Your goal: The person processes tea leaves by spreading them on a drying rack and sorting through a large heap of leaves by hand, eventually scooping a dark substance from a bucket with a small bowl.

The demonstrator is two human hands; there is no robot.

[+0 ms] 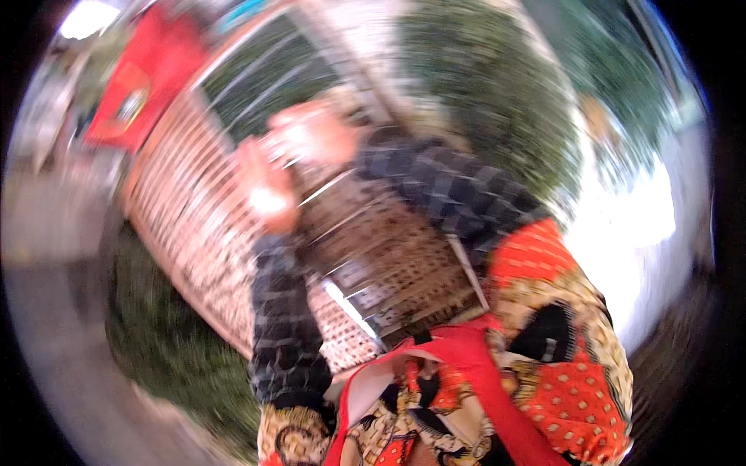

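The view is strongly blurred by motion. My left hand (268,186) is over the middle of a wooden-edged tray or table with a perforated, slatted surface (192,215). Close beside it, my right hand (317,134) reaches in from the right, near a dark green patch crossed by pale lines (268,70). Blur hides the fingers and anything between them. Dark checked sleeves cover both forearms. Below the hands lies a brownish panel with rows of dark holes (396,250), with a pale bar at its right edge.
A red cloth or bag (151,70) hangs over the upper left corner. Large dark green leafy-looking masses (489,87) lie at the right, with another (169,338) at the lower left. A red apron (489,361) covers my front, over patterned clothing.
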